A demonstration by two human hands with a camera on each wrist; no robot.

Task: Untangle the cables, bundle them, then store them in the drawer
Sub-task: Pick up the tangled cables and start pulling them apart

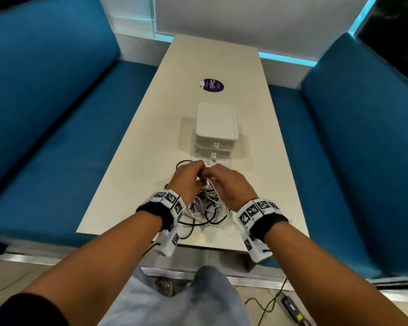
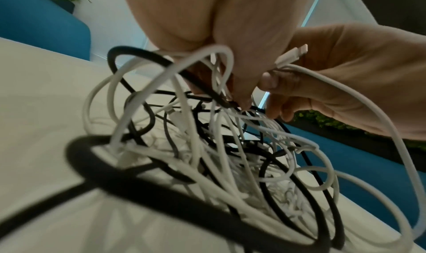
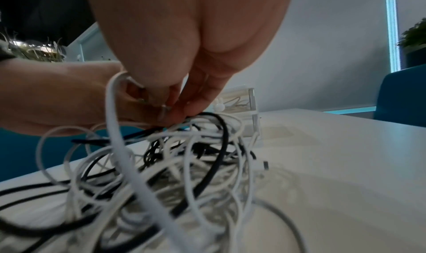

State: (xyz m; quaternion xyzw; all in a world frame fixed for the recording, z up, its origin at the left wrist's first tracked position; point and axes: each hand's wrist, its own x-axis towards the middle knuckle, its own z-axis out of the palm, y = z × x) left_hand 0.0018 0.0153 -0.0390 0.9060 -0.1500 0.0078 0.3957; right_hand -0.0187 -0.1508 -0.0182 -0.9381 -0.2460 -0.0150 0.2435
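A tangle of white and black cables [image 1: 207, 210] lies on the white table [image 1: 132, 184] near its front edge. Both hands meet over the top of it. My left hand [image 1: 193, 175] pinches strands of the tangle [image 2: 207, 156], a black cable among them. My right hand [image 1: 218, 178] holds a white cable [image 2: 345, 93] near its connector [image 2: 292, 56], and its fingertips [image 3: 175, 109] touch the left hand [image 3: 57, 96] above the cable heap [image 3: 184, 156]. Just beyond the hands stands the small white drawer unit [image 1: 216, 128], its knobs facing me.
Blue padded benches [image 1: 57, 137] flank the narrow table on both sides. A purple round sticker [image 1: 213, 85] sits on the table beyond the drawer unit [image 3: 251, 102]. A power adapter [image 1: 292, 307] with its cord lies on the floor by my legs.
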